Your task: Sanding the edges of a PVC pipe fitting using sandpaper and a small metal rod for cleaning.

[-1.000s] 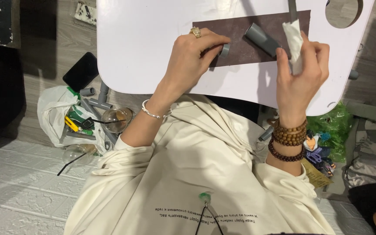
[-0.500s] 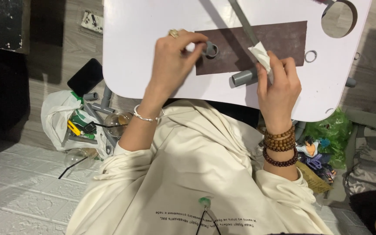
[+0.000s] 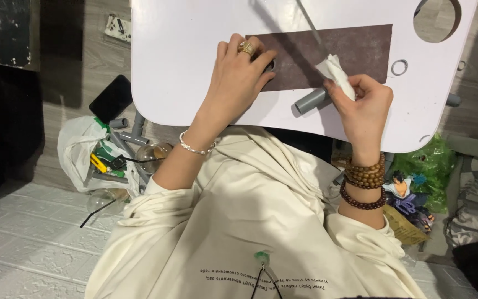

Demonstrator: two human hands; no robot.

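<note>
Lap table (image 3: pixel 183 72), white, bears brown mat (image 3: pixel 360 47) above cluttered floor (image 3: pixel 34 243).

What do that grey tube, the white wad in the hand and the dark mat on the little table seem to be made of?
The grey tube looks like matte plastic pipe: even grey, dull, with a hollow end. The white wad in the right hand seems to be tissue or thin cloth, crumpled and soft-edged. The dark brown mat looks like felt or sanding sheet: flat, without shine. The white table appears smooth, coated board or plastic.
</note>
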